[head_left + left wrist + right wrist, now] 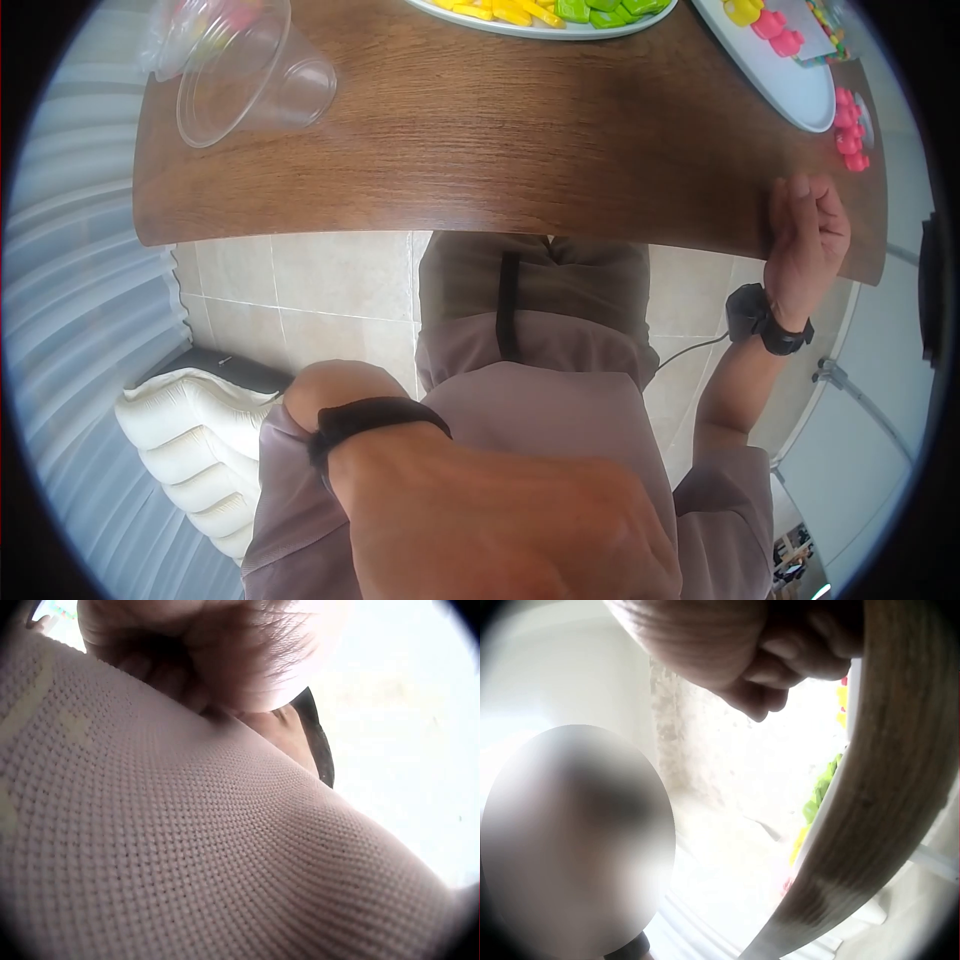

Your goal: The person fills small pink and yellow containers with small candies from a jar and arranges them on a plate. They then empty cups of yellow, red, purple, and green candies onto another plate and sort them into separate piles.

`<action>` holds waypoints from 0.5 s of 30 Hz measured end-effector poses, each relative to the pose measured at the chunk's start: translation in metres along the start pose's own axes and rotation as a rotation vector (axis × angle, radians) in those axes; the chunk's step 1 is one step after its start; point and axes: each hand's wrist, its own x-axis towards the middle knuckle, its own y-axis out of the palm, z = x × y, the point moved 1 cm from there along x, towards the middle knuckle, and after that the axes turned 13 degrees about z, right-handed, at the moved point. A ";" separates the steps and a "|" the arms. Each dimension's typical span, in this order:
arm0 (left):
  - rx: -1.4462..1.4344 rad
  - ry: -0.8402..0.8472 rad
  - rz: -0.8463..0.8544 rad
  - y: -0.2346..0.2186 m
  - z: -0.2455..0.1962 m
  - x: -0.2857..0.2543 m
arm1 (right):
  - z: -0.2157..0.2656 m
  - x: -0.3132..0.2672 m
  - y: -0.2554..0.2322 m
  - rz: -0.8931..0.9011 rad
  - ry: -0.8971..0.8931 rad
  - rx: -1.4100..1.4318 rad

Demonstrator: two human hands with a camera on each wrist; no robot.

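Across the bottom of the head view, my left hand (520,530) is raised close to the camera, its back showing and its fingertips out of frame. In the left wrist view, the same hand (217,645) is close by the mauve knit shirt (187,825); its fingers lie in shadow, and I cannot tell whether they hold anything. My right hand (808,230) rests at the front right edge of the wooden table (480,150). Its fingers are loosely curled with nothing in them. Nearest to it are pink toy pieces (851,135) and a white oval plate (790,90).
At the table's left stands a clear plastic cup (300,90), tipped on its side. Another plate (590,33) at the far edge holds yellow and green pieces. A cream padded chair (190,450) is at left, beside a pleated curtain (80,300). A cable (690,347) runs from the right wrist camera.
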 end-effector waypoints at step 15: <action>-0.062 -0.089 0.070 -0.013 -0.003 0.024 | 0.000 -0.004 -0.003 0.014 0.000 -0.036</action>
